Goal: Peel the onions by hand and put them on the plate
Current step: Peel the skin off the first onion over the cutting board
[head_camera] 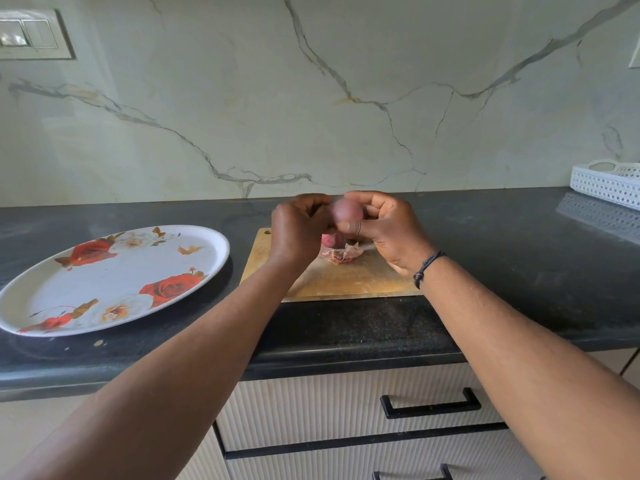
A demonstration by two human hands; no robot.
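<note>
A small red onion (347,210) is held up above the wooden cutting board (346,277) between both hands. My right hand (384,225) wraps around it from the right, thumb under it. My left hand (299,230) pinches at its left side, fingers curled; the contact is hidden. Another red onion (331,240) lies on the board just below, partly hidden by my hands. A small heap of papery peels (341,254) lies beside it. The white plate with red roses (114,278) sits to the left on the counter and holds nothing.
The black counter (502,244) runs left to right, with its front edge just below the board. A white perforated tray (609,183) stands at the far right against the marble wall. Drawers with black handles (429,403) are under the counter.
</note>
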